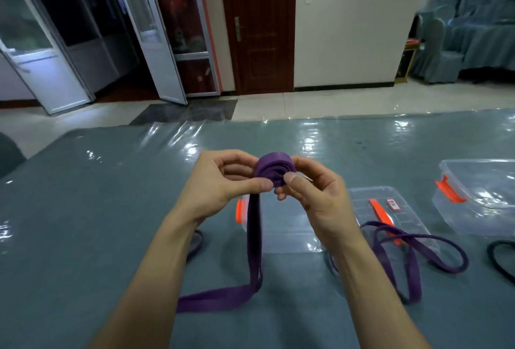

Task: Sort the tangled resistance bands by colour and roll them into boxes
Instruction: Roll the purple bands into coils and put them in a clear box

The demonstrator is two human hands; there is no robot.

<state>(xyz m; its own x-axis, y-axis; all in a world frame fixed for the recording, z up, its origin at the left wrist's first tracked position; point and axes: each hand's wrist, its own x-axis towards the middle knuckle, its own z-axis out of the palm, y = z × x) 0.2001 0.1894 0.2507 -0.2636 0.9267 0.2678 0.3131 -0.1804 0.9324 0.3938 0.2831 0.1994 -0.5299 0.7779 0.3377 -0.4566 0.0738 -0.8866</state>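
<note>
A purple resistance band (255, 240) is partly wound into a tight roll held up above the table. My left hand (223, 181) pinches the roll from the left and my right hand (309, 189) grips it from the right. The band's loose tail hangs straight down and trails left across the table. Below my hands stands a clear plastic box (284, 234) with orange latches. A second purple band (401, 254) lies looped over a clear lid (390, 209) to the right. At the far right edge a black band (498, 259) is partly in view.
Another clear box (479, 195) with an orange latch stands at the right. The table (97, 209) has a grey-green cloth under shiny plastic. Beyond its far edge are a tiled floor, a brown door and covered chairs.
</note>
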